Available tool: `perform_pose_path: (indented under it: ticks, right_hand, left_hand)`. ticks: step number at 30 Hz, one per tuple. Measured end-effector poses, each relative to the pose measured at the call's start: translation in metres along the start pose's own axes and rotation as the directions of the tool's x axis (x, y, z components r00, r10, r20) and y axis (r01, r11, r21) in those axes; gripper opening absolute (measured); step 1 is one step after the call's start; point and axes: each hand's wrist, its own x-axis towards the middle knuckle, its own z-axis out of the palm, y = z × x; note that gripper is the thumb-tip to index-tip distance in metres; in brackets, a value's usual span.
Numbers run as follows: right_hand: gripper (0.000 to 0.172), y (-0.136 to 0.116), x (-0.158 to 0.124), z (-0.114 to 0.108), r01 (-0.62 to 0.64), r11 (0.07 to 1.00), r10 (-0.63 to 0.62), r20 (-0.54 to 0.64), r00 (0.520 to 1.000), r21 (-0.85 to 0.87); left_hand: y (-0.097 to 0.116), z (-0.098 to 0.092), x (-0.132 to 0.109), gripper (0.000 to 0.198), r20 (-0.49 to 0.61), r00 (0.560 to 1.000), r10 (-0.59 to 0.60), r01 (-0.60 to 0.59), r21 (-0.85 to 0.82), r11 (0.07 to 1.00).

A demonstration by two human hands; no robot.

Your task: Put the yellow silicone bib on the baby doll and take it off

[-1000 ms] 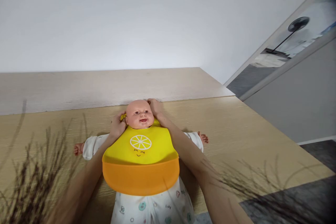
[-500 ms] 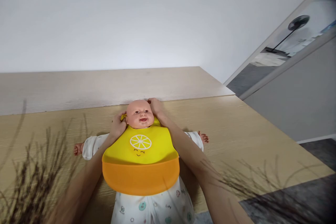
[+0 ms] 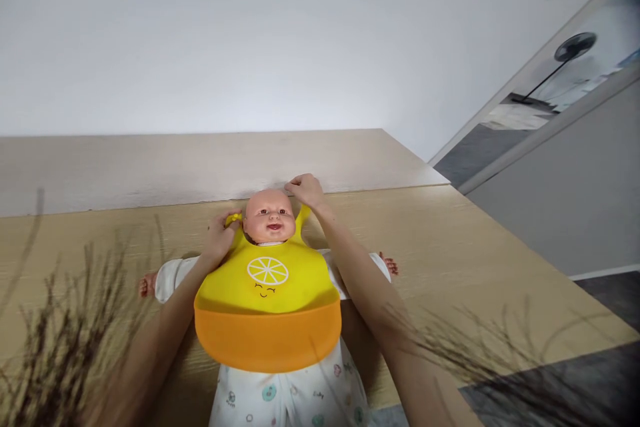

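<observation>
A baby doll (image 3: 271, 213) lies face up with its arms spread, dressed in a white printed outfit (image 3: 285, 400). Over its chest lies a yellow bib (image 3: 300, 273) with a lemon-slice print and an orange catch pocket (image 3: 267, 340). Beside the doll's head on the left, my left hand (image 3: 220, 237) is closed on one neck strap of the bib. My right hand (image 3: 306, 189) pinches the other strap, raised beside the top right of the head; its fingertips partly hide the strap's end.
The doll rests on a light wooden table (image 3: 450, 247). A paler raised board (image 3: 125, 167) runs along the back, against a white wall (image 3: 200, 40). A black standing fan (image 3: 575, 47) shows through an opening at the right. Dark hair strands blur the lower corners.
My right hand has moved up and outward from behind the doll's head, drawing the bib's right strap into view. My left hand has barely shifted.
</observation>
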Motion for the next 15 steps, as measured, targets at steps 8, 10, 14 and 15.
perform_pose_path:
  ticks: [8, 10, 14, 15]
  right_hand:
    - [0.022, -0.027, -0.020, -0.041, 0.053, 0.994, -0.050, 0.029, 0.998, -0.100]
    - [0.021, -0.030, -0.025, -0.050, 0.110, 0.988, -0.105, 0.050, 0.993, -0.108]
    - [0.021, -0.033, -0.040, -0.068, 0.303, 0.947, -0.310, 0.054, 0.949, 0.102]
    - [0.019, -0.035, -0.046, -0.071, 0.365, 0.912, -0.381, 0.056, 0.923, 0.188]
  left_hand:
    - [0.031, -0.030, -0.003, 0.026, 0.071, 0.997, 0.040, -0.028, -0.152, 0.988]
    - [0.038, -0.034, -0.005, 0.029, 0.095, 0.993, 0.074, -0.061, -0.130, 0.990]
    - [0.051, -0.040, -0.010, 0.041, 0.109, 0.981, 0.159, -0.152, -0.076, 0.986]
    - [0.054, -0.041, -0.012, 0.044, 0.120, 0.975, 0.186, -0.177, -0.079, 0.981]
